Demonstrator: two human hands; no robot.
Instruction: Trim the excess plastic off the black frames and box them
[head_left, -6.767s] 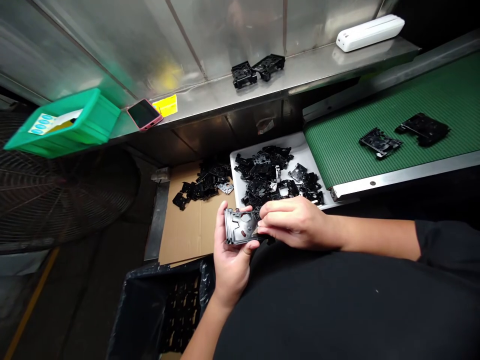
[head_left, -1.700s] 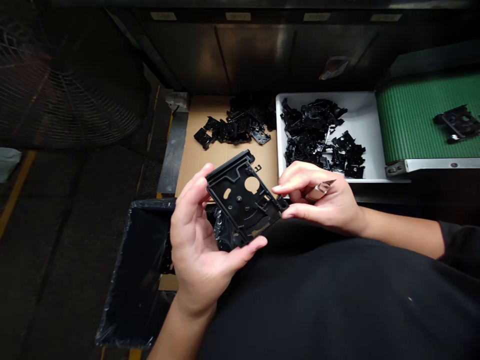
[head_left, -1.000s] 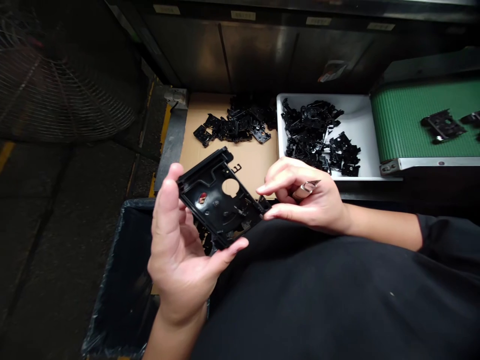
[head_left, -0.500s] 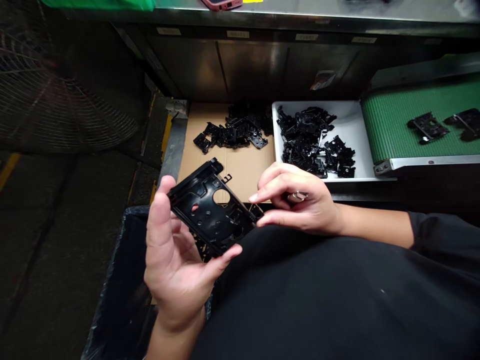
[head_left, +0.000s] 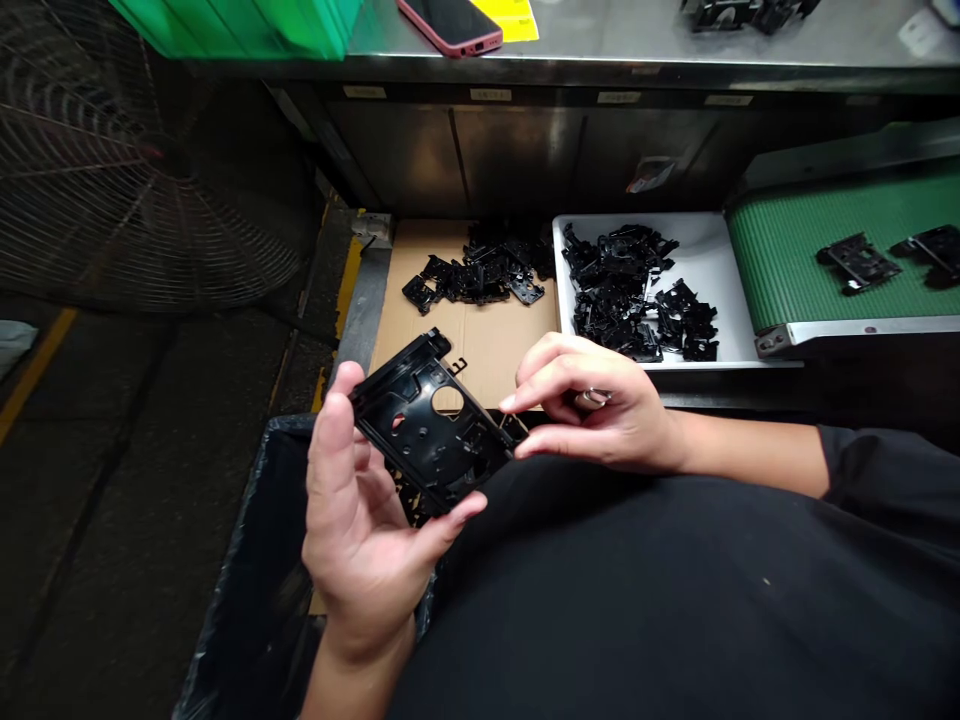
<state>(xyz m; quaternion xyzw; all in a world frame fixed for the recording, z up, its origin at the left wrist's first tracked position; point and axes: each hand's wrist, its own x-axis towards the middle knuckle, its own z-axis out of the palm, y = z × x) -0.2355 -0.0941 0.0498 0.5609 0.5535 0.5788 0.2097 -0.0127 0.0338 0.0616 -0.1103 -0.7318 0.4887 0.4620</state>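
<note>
My left hand (head_left: 360,530) holds a flat black plastic frame (head_left: 427,425) between thumb and fingertips, tilted, above a bin lined with a black bag (head_left: 259,580). My right hand (head_left: 600,415) is curled beside the frame's right corner, with its fingertips at that edge. A small metal tool (head_left: 592,398) shows between its fingers. A white tray (head_left: 712,260) beyond holds a heap of black plastic parts (head_left: 626,290).
A cardboard sheet (head_left: 487,335) carries another pile of black parts (head_left: 480,275). A green conveyor belt (head_left: 795,250) at right bears two black parts (head_left: 859,262). A steel shelf (head_left: 600,30) holds a pink phone (head_left: 450,22) and a green bin (head_left: 247,25). A fan grille (head_left: 127,170) stands left.
The frame has been turned and tilted in my left hand while my right hand stays at its corner. The view has drifted, and the parts on the belt have moved left.
</note>
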